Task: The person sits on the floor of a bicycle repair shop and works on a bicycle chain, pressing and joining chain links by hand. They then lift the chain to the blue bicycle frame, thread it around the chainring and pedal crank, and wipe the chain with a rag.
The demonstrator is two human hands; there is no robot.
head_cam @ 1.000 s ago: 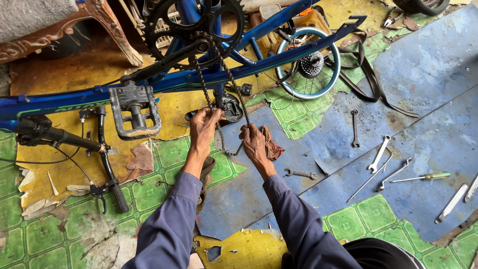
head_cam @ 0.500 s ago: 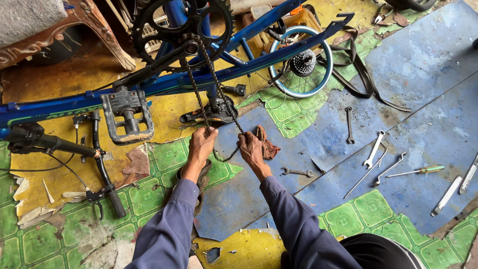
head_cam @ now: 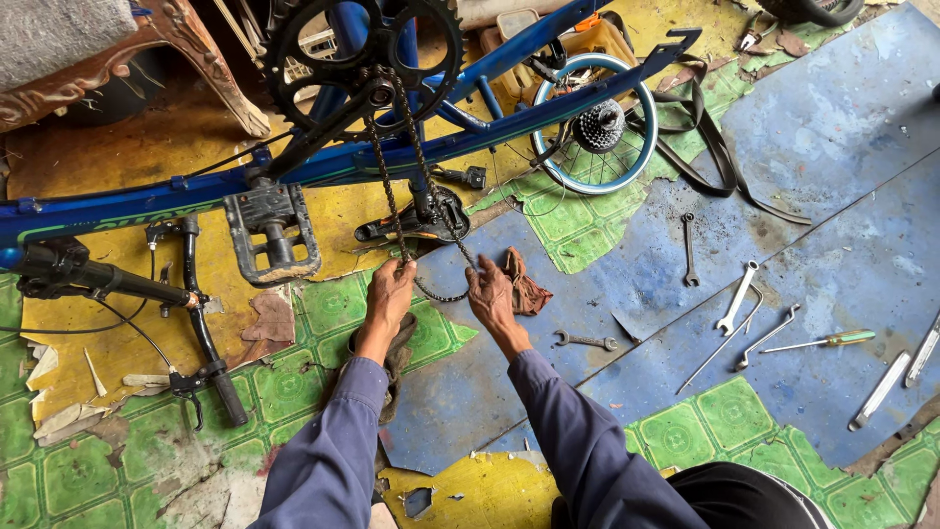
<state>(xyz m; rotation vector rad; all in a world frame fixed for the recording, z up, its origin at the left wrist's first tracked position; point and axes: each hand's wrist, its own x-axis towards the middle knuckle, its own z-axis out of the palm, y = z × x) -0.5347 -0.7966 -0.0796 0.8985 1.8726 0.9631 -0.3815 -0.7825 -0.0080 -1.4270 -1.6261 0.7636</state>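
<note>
Between both grips, chain (head_cam: 443, 292) slack.

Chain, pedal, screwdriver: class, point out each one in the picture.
chain (head_cam: 390, 201), head view, left run below the chainring.
pedal (head_cam: 273, 233), head view, its centre.
screwdriver (head_cam: 848, 337), head view, green handle.

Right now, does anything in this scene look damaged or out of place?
Yes. The floor covering is torn and peeling, with loose flakes at the left. The blue bicycle frame lies wheel-less, its rear wheel flat on the floor behind. The chain hangs slack off the chainring, held by the left hand and right hand.
</note>
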